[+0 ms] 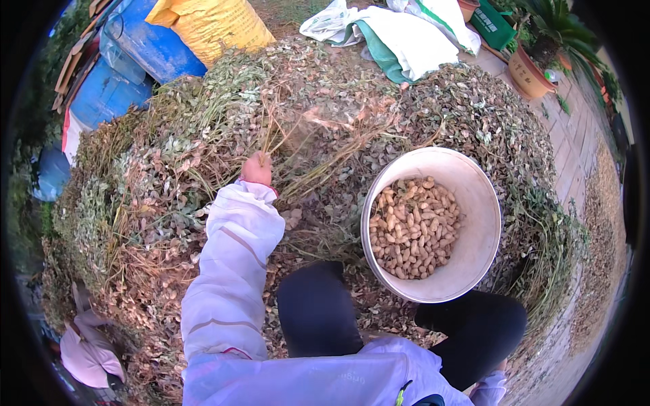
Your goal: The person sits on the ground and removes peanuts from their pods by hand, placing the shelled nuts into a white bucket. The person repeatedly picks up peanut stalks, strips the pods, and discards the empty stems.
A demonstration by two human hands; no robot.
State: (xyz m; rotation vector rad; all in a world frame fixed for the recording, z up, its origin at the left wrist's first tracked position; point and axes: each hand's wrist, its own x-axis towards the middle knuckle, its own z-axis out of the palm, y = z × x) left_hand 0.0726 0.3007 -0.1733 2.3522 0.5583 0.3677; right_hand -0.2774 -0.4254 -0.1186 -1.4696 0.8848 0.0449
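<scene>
My left hand (257,169), in a pale lilac sleeve, is closed around thin dried peanut stalks (274,137) that fan out above the fingers. Around it spreads a wide heap of dried peanut plants (213,132). To the right, a round whitish bucket (480,223) holds many unshelled peanuts (414,228) and stands against my knees. Only a sliver of my right hand (501,365) shows beyond my right leg at the bottom right; its fingers are hidden.
Blue barrels (109,91) and a yellow woven sack (213,30) stand at the back left. White sacks (401,40) lie behind the heap. A potted plant (528,73) is at the back right. Peanuts (594,274) cover paving at the right. Another person (89,350) is at the lower left.
</scene>
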